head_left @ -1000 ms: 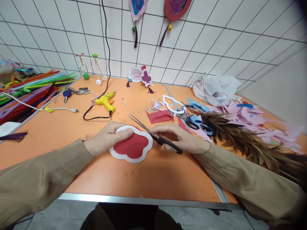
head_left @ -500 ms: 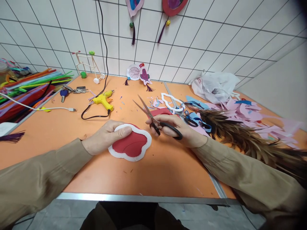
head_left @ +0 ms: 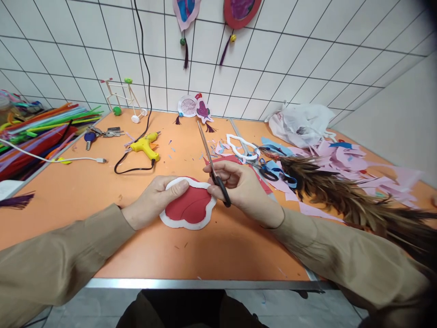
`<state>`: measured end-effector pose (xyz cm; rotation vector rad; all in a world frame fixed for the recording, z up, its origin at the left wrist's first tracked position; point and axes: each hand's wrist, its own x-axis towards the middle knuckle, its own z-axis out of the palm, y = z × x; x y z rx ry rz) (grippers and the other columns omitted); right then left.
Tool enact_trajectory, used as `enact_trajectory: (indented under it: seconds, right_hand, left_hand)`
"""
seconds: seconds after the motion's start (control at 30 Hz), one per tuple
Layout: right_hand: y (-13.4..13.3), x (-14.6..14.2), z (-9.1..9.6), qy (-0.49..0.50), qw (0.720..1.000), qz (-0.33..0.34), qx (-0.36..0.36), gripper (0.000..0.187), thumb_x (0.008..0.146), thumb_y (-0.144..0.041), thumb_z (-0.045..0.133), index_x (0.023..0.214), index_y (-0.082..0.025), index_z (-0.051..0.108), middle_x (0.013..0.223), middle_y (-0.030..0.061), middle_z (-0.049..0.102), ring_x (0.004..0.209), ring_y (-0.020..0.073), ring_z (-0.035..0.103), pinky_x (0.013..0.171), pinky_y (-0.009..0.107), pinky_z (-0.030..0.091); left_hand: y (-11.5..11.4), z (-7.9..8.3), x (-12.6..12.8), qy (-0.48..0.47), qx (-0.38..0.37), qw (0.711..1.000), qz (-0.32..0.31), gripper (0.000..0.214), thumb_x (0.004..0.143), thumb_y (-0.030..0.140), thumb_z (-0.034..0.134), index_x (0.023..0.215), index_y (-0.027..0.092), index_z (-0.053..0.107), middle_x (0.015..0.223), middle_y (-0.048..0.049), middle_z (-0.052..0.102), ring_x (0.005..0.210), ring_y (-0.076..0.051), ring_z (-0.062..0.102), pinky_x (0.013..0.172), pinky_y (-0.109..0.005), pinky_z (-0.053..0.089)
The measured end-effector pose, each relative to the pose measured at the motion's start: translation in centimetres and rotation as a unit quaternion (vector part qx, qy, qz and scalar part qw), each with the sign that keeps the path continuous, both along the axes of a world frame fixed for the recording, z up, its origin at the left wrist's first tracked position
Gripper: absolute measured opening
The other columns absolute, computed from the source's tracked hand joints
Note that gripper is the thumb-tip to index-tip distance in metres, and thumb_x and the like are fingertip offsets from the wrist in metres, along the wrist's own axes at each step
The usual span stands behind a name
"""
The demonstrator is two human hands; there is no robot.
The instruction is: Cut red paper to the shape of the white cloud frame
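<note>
My left hand (head_left: 159, 196) grips a red foam cutout (head_left: 187, 207) with a white wavy border, the thumb flat on its upper left. A curved line runs across the red surface. In my right hand (head_left: 239, 187) is a pair of scissors (head_left: 221, 189) with black handles, blades together and pointing up and away from me. The right thumb reaches the cutout's upper right edge and seems to touch it. Behind the right hand lies red foam sheet (head_left: 228, 162), partly covered by that hand.
A yellow glue gun (head_left: 146, 146) with a black cord lies at left, keys (head_left: 102, 133) beyond it. To the right are a white wavy frame (head_left: 242, 148), pink scraps (head_left: 341, 157), a brown feather bundle (head_left: 317, 180) and a plastic bag (head_left: 300, 124). Coloured pipe cleaners (head_left: 44, 130) fill the far left.
My right hand has moved left to the cutout's edge. The scissors have turned more upright, and their blades, slightly apart before, are now together. The left hand keeps its hold.
</note>
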<state>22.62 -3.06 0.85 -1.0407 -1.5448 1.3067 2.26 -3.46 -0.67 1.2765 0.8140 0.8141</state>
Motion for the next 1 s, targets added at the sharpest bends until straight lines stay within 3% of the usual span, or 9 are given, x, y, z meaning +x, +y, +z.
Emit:
enact_trajectory:
  seconds: [0.2, 0.53, 0.8, 1.0]
  right_hand:
    - [0.2, 0.2, -0.1, -0.016, 1.0, -0.007, 0.014, 0.035, 0.058, -0.02, 0.078, 0.091, -0.018, 0.064, 0.064, -0.0038, 0.054, 0.06, 0.0106, 0.05, 0.054, 0.024, 0.04]
    - [0.2, 0.0, -0.3, -0.01, 1.0, -0.015, 0.015, 0.036, 0.058, -0.019, 0.077, 0.091, -0.015, 0.064, 0.064, -0.003, 0.056, 0.06, 0.0102, 0.05, 0.055, 0.024, 0.041]
    - [0.1, -0.2, -0.3, -0.021, 1.0, -0.007, 0.011, 0.034, 0.059, -0.018, 0.071, 0.092, -0.015, 0.064, 0.065, -0.0024, 0.056, 0.061, 0.0103, 0.05, 0.057, 0.025, 0.041]
    - [0.0, -0.2, -0.6, -0.028, 0.999, -0.026, 0.027, 0.035, 0.059, -0.02, 0.071, 0.094, -0.016, 0.065, 0.068, -0.0017, 0.057, 0.062, 0.0107, 0.051, 0.059, 0.026, 0.042]
  left_hand:
    - [0.0, -0.3, -0.2, -0.038, -0.016, 0.998, -0.039, 0.037, 0.085, 0.048, 0.063, 0.084, 0.012, 0.072, 0.071, -0.0043, 0.069, 0.059, -0.012, 0.055, 0.053, -0.022, 0.04]
    - [-0.1, 0.0, 0.2, -0.087, -0.073, 0.993, -0.017, 0.032, 0.082, 0.041, 0.069, 0.072, 0.011, 0.072, 0.06, -0.0032, 0.066, 0.053, -0.01, 0.054, 0.051, -0.019, 0.041]
    - [0.2, -0.2, -0.1, -0.089, -0.099, 0.991, -0.001, 0.029, 0.077, 0.04, 0.074, 0.077, 0.011, 0.074, 0.066, -0.0058, 0.071, 0.057, -0.011, 0.061, 0.056, -0.02, 0.047]
    - [0.9, -0.2, -0.5, -0.095, -0.133, 0.987, 0.002, 0.024, 0.073, 0.032, 0.079, 0.066, 0.01, 0.073, 0.063, -0.0054, 0.071, 0.055, -0.011, 0.062, 0.056, -0.02, 0.049]
